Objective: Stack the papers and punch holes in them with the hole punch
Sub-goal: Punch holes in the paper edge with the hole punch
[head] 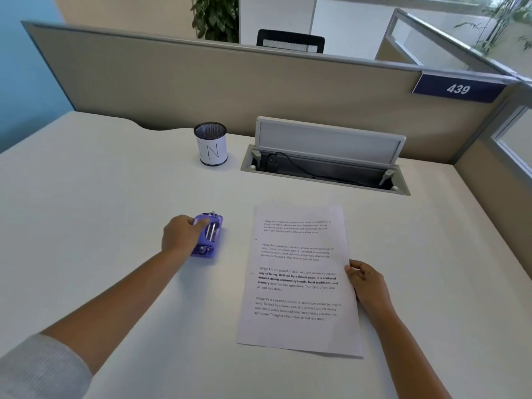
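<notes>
Head view: a matte white desk (115,180) fills the frame, bounded at the top by a beige fabric partition (230,82). The hole punch (207,237), a purple plastic body with bright metal rods and pins, lies at centre left; its left side is hidden behind the left hand (180,234). That hand grips the punch, fingers curled over its near edge, thumb across the top. The papers (299,280), flat white rectangular sheets printed with four text blocks, lie at centre right, edges aligned; the sheet count cannot be determined. The right hand (365,279) holds the stack's right edge, fingers loosely curled, thumb on top. At upper centre stand a cylindrical mesh pen cup (211,144) with a white label and an open cable tray (325,168) with raised grey lid.
</notes>
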### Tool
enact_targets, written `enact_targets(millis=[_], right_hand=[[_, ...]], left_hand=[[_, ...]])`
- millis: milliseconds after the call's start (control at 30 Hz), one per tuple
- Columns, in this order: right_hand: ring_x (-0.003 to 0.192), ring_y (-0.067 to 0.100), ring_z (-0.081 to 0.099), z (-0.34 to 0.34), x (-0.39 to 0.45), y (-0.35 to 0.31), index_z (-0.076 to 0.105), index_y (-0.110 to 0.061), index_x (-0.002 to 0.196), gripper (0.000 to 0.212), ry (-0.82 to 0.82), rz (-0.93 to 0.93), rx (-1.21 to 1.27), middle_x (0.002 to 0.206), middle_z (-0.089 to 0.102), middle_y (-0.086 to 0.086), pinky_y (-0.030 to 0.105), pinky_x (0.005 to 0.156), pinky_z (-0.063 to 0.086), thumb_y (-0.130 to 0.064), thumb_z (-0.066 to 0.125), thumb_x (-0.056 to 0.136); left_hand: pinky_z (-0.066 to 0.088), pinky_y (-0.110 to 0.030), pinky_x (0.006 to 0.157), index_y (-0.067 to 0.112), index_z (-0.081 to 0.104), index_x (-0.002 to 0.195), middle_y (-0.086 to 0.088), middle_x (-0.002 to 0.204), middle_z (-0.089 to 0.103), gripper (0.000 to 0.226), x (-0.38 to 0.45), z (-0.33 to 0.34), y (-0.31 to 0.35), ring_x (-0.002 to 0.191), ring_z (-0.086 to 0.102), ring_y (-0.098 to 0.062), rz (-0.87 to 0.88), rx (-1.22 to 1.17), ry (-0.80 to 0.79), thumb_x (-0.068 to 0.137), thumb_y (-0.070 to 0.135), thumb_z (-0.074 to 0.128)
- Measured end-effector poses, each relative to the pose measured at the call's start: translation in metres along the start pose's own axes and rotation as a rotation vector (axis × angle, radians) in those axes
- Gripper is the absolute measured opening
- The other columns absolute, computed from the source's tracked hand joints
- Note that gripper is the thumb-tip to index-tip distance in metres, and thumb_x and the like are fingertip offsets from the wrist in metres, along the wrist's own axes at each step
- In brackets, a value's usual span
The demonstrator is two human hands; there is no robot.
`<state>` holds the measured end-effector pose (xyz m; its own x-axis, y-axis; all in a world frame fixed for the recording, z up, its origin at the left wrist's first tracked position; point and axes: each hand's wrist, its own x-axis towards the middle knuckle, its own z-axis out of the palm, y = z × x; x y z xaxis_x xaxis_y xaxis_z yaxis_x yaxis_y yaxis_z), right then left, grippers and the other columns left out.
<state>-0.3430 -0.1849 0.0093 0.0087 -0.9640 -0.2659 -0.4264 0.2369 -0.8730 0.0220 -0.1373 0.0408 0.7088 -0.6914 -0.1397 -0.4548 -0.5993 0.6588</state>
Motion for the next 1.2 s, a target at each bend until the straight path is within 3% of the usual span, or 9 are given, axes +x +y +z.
enact_targets(millis=[167,367,600,733,833,933,1033,1100,1200], right_hand=[[0.085,0.016,0.067,0.0,0.004,0.004,0.062,-0.024,0.102,0.013,-0.005,0.011,0.023,0.089,0.069,-0.009,0.035,0.081,0.054,-0.021,0.054,0.092],[0.084,0.02,0.069,0.0,0.003,0.004,0.065,-0.023,0.099,0.012,-0.018,0.026,0.066,0.09,0.072,-0.003,0.038,0.083,0.055,-0.02,0.055,0.092],[0.075,0.012,0.068,-0.002,0.002,0.002,0.063,-0.024,0.098,0.012,-0.028,0.027,0.091,0.083,0.071,-0.009,0.025,0.058,0.05,-0.018,0.054,0.092],[0.079,0.02,0.068,-0.001,0.001,0.001,0.062,-0.019,0.102,0.013,-0.03,0.029,0.108,0.087,0.071,-0.003,0.032,0.068,0.054,-0.017,0.055,0.092],[0.079,0.029,0.066,-0.003,0.0,0.0,0.062,-0.015,0.105,0.015,-0.028,0.041,0.185,0.089,0.072,0.007,0.041,0.075,0.053,-0.018,0.054,0.093],[0.072,0.028,0.066,-0.011,-0.003,-0.002,0.063,-0.016,0.106,0.017,-0.068,0.064,0.304,0.089,0.073,0.012,0.036,0.063,0.053,-0.02,0.052,0.094],[0.072,0.022,0.071,-0.019,-0.007,-0.004,0.063,-0.016,0.103,0.016,-0.101,0.08,0.435,0.088,0.075,0.008,0.031,0.059,0.058,-0.018,0.05,0.095],[0.071,0.017,0.071,-0.024,-0.009,-0.009,0.063,-0.015,0.104,0.016,-0.096,0.066,0.499,0.086,0.076,0.005,0.027,0.059,0.059,-0.016,0.049,0.095],[0.067,0.018,0.069,-0.031,-0.012,-0.025,0.062,-0.015,0.106,0.017,-0.043,0.014,0.484,0.082,0.074,0.004,0.031,0.061,0.059,-0.02,0.049,0.095]], left_hand=[[0.028,-0.027,0.045,0.014,0.038,0.049,-0.002,0.051,0.042,0.049,0.022,-0.021,-0.016,0.051,0.04,-0.022,-0.053,0.008,-0.02,0.085,0.037,0.061],[0.042,-0.034,0.064,0.007,0.048,0.061,-0.013,0.071,0.055,0.038,0.042,-0.032,-0.02,0.07,0.051,-0.031,-0.14,-0.038,-0.083,0.084,0.033,0.064],[0.04,-0.032,0.066,0.002,0.054,0.075,-0.017,0.082,0.057,0.032,0.057,-0.039,-0.019,0.074,0.052,-0.031,-0.159,0.003,-0.072,0.086,0.031,0.061],[0.036,-0.03,0.057,0.008,0.044,0.057,-0.014,0.072,0.055,0.041,0.058,-0.035,-0.025,0.071,0.051,-0.03,-0.108,0.084,-0.042,0.088,0.031,0.059],[0.033,-0.029,0.051,0.007,0.042,0.057,-0.015,0.068,0.054,0.041,0.055,-0.032,-0.026,0.069,0.049,-0.031,-0.096,0.122,-0.024,0.089,0.03,0.056],[0.047,-0.041,0.072,-0.005,0.057,0.093,-0.027,0.106,0.06,0.036,0.045,-0.029,-0.021,0.091,0.057,-0.041,-0.085,0.096,0.089,0.086,0.03,0.061],[0.041,-0.038,0.093,0.002,0.056,0.115,-0.015,0.126,0.054,0.042,0.018,-0.026,0.0,0.112,0.053,-0.032,0.13,-0.052,0.263,0.085,0.031,0.063],[0.039,-0.025,0.088,0.004,0.058,0.114,-0.008,0.117,0.059,0.034,-0.011,-0.014,0.025,0.102,0.057,-0.022,0.288,-0.238,0.16,0.088,0.027,0.06],[0.045,-0.019,0.082,0.0,0.052,0.122,-0.007,0.114,0.059,0.033,-0.061,0.01,0.06,0.092,0.058,-0.013,0.294,-0.624,-0.364,0.096,0.019,0.044]])
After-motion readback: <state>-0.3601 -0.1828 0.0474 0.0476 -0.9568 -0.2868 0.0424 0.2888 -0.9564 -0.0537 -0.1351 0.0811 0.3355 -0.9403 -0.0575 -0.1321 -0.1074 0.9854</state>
